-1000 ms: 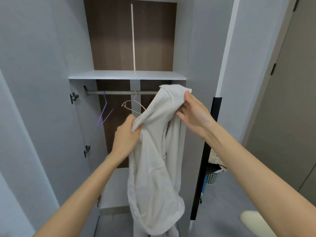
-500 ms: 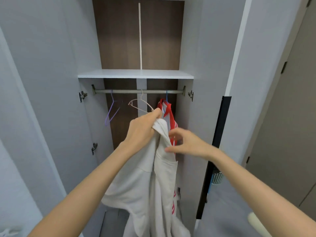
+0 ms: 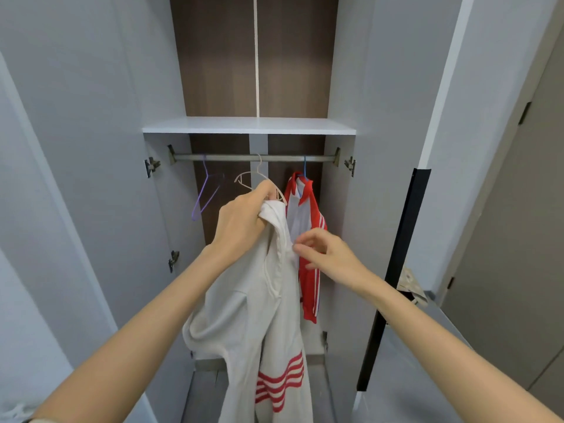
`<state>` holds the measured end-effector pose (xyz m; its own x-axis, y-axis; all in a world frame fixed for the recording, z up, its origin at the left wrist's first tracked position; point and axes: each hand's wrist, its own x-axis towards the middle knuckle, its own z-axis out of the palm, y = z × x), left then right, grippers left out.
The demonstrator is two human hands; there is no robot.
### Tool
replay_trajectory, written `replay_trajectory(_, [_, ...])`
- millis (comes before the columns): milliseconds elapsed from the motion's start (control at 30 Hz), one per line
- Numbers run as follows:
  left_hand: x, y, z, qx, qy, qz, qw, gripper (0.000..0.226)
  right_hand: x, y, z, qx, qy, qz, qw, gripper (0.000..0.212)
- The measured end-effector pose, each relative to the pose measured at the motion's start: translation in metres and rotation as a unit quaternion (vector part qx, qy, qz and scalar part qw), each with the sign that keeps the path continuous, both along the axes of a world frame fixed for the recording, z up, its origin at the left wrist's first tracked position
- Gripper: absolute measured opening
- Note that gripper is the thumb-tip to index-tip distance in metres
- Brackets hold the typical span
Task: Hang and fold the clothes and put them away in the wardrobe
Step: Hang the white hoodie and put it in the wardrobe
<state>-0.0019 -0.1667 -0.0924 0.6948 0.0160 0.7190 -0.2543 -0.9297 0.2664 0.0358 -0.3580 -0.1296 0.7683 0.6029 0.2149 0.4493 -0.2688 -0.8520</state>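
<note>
Step in hand: hanging, not folding. Left hand (image 3: pixel 244 218) is closed tight round the bunched neck or hood end of a white hooded top (image 3: pixel 259 315); the rest of the top drops straight down below that hand, red stripes showing near its lower end. Just beyond the left fingertips sits the arm of an empty beige hanger (image 3: pixel 248 178), hooked on the wardrobe rail (image 3: pixel 225 157) above the hand. Right hand (image 3: pixel 328 254) is beside and a little lower than the left, fingers loosely curled, thumb and forefinger tips at the top's front edge; whether they actually pinch the cloth cannot be told, as the fingertips blur into the fabric. Behind the right hand a red-and-white jacket (image 3: pixel 309 285) is already hung on a blue hanger. Well to the outer side of the left hand is an empty purple hanger (image 3: pixel 206 193). Judgement: task is early to midway, one garment up, this one not yet on a hanger. Next move likely calls for opening the neck with the right hand and feeding the beige hanger's arm into a shoulder while the left keeps the weight up.
</note>
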Motion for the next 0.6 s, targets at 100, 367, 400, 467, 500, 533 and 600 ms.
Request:
replay_trajectory(100, [0.001,0.000,-0.001,-0.030,-0.008,-0.021,0.999,0.016,0.004,0.010,-0.013,-0.062,-0.006,-0.025,0.998,0.052])
replay_trajectory(367, [0.003,0.027,0.008,-0.006,-0.026,-0.015,1.000,0.015,0.021,0.033,-0.007,-0.003,-0.124,-0.138,0.983,0.009])
replay_trajectory(400, [0.005,0.037,0.007,0.007,-0.020,-0.007,1.000,0.014,0.024,0.032,-0.001,0.005,-0.122,-0.137,0.983,0.010])
replay_trajectory(467, [0.011,0.055,0.001,0.039,0.000,0.002,0.999,0.017,0.032,0.030,0.016,0.038,-0.089,-0.139,0.986,0.015])
replay_trajectory(500, [0.013,0.063,-0.004,0.059,0.009,0.000,0.998,0.017,0.034,0.030,0.026,0.065,-0.063,-0.147,0.985,0.017])
replay_trajectory(533, [0.018,0.070,-0.010,0.079,0.018,-0.003,0.997,0.019,0.035,0.030,0.036,0.096,-0.035,-0.159,0.982,0.019])
replay_trajectory(600, [0.025,0.083,-0.022,0.096,0.041,0.003,0.995,0.017,0.034,0.032,0.054,0.148,0.029,-0.189,0.970,0.022])
